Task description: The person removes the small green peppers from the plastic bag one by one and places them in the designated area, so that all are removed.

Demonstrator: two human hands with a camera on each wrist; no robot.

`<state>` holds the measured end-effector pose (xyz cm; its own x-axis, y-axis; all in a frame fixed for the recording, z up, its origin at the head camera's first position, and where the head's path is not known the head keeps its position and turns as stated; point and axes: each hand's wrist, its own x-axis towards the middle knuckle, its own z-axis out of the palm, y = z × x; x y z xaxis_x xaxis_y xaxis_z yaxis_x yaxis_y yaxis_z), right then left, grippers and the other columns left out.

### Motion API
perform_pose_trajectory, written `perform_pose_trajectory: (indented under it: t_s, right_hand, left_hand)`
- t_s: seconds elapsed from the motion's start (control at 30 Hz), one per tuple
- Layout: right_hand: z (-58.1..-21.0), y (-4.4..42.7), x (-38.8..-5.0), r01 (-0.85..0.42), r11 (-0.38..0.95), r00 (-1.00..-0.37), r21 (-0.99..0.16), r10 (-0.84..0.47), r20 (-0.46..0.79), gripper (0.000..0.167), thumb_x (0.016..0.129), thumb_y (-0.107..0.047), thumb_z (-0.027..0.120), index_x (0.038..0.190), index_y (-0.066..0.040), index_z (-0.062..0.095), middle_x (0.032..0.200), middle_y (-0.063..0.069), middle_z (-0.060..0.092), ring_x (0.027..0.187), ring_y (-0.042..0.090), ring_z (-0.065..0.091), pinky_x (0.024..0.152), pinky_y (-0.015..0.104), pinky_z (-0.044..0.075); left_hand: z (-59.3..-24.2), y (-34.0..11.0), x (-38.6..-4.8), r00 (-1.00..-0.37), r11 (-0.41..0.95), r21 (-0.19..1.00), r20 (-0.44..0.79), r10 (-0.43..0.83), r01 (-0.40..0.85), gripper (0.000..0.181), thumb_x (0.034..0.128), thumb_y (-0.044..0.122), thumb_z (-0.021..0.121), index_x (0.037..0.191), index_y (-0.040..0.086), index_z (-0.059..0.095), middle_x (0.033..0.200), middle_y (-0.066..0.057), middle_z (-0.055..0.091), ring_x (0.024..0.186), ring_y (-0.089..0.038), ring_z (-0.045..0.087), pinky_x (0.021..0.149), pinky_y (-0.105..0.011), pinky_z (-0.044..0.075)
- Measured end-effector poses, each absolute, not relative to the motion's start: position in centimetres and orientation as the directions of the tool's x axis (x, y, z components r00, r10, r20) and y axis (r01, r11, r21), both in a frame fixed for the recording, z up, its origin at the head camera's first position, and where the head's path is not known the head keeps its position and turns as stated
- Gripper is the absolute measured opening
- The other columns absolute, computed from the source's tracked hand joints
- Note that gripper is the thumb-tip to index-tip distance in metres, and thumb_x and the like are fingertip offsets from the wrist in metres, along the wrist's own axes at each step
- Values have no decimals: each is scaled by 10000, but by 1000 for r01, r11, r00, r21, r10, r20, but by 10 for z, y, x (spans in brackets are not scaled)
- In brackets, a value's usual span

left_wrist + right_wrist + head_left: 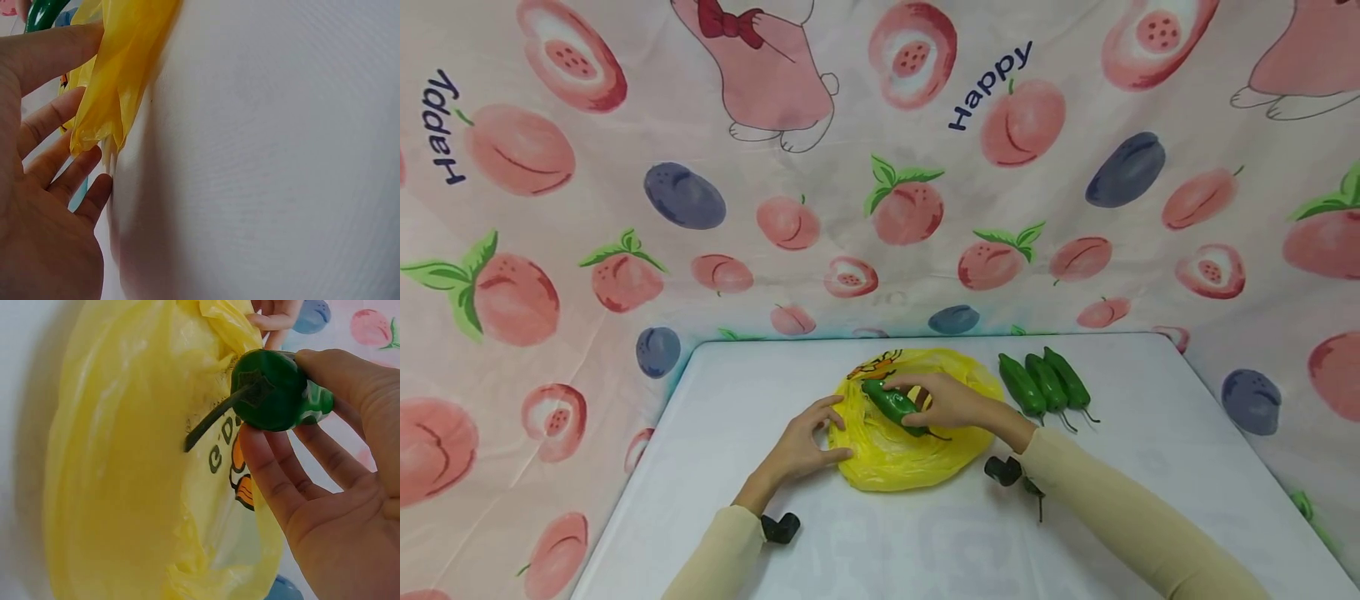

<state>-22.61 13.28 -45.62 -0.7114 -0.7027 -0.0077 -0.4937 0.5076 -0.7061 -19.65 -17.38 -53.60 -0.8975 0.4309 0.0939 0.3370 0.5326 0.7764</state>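
Observation:
My right hand (951,402) pinches a glossy green chili pepper (895,406) between thumb and fingers, over a crumpled yellow plastic bag (917,467). In the right wrist view the pepper's stem (215,420) points at the camera's left, and the bag lies behind it. At the bag's left edge is my left hand (803,442), thumb and fingers spread apart. The left wrist view has its thumb and fingertips touching the bag's rim (119,81), with the fingers only loosely bent.
Three green chili peppers (1051,385) lie side by side on the white table (1150,467), right of the bag. Another pepper (1033,487) is mostly hidden beneath my right wrist. A fruit-printed cloth (820,275) hangs behind the table.

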Motion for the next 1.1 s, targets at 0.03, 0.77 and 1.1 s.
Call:
perform_pose_trajectory:
  t_s: [0.03, 0.77, 1.1]
  right_hand:
    - [-454, 133, -226, -500, 508, -712, -702, -703, -2, 571, 920, -143, 788, 1448, -148, 570, 1344, 84, 632, 1056, 248, 648, 846, 314, 595]
    - [-430, 185, -204, -490, 554, -769, -673, -639, 34, 581, 905, -216, 808, 1439, -189, 581, 1230, 60, 659, 985, 195, 660, 835, 370, 604]
    - [-424, 222, -183, -475, 571, -797, -669, -602, 51, 559, 911, -208, 794, 1423, -137, 581, 1195, 77, 661, 934, 177, 667, 809, 357, 613]
  left_hand:
    - [-536, -174, -196, -898, 532, 777, 95, 430, 337, 355, 784, 299, 908, 1004, 216, 642, 1562, -49, 473, 1467, -325, 398, 1121, -513, 434]
    - [-538, -174, -196, -908, 542, 777, 86, 411, 319, 364, 778, 316, 914, 1001, 224, 641, 1568, -30, 467, 1471, -319, 393, 1136, -521, 416]
    - [-535, -173, -195, -909, 546, 777, 76, 410, 312, 361, 777, 314, 914, 1003, 241, 643, 1570, -27, 463, 1474, -316, 387, 1145, -516, 406]
